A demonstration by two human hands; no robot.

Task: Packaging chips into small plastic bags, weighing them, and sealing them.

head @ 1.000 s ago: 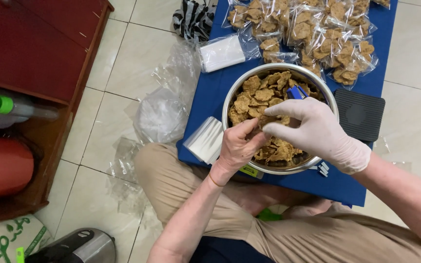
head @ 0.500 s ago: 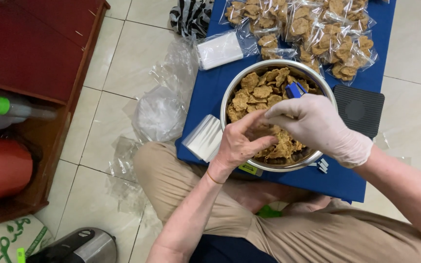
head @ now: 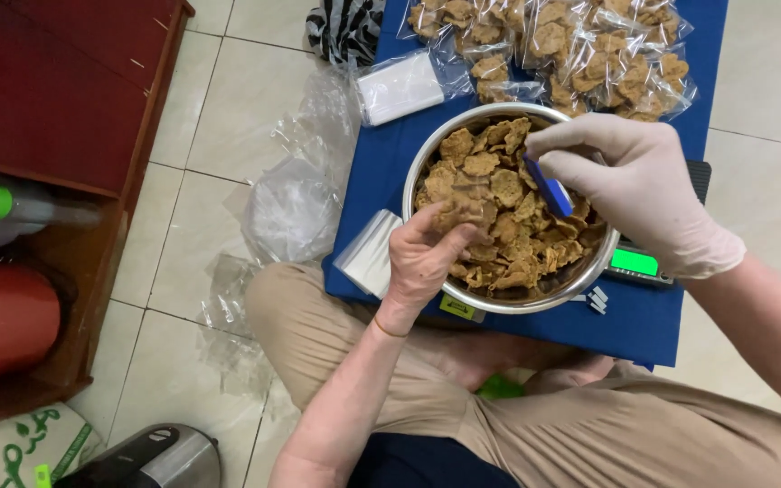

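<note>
left hand (head: 422, 262): bare, now sits at the near rim of the steel bowl (head: 427, 158), fingers curled around a few brown crackers (head: 499, 194); a second ago it was further in under my other hand

right hand (head: 630, 185): gloved, has lifted off the pile toward the far side, pinching a small blue scoop (head: 550, 188)

crackers: still heaped in the bowl, which rests on the scale (head: 635, 264) on the blue table (head: 381, 172)

what it means: hands have split apart, so I'd say one grab is done

bagged crackers (head: 571, 45): stacked past the bowl
</note>
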